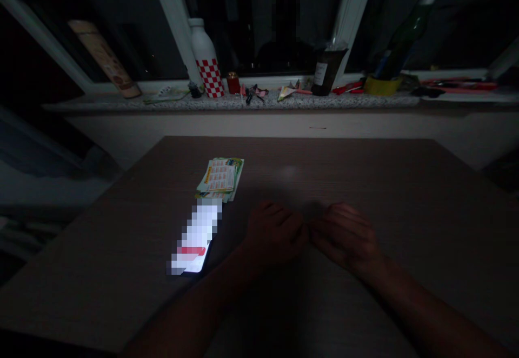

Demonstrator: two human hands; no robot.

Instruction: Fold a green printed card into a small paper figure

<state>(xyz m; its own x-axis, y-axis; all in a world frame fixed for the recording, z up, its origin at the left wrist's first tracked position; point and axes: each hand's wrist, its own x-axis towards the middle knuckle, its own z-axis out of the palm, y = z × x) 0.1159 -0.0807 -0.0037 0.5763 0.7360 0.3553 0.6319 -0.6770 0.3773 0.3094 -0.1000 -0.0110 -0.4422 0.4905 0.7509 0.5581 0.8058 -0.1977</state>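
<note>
Phone [197, 239], long axis slanting away rightward, toward cards [220, 177]

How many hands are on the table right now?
2: the left hand, right of the lit phone, and the right hand, close beside the left one. It is too dark to tell whether they touch.
</note>
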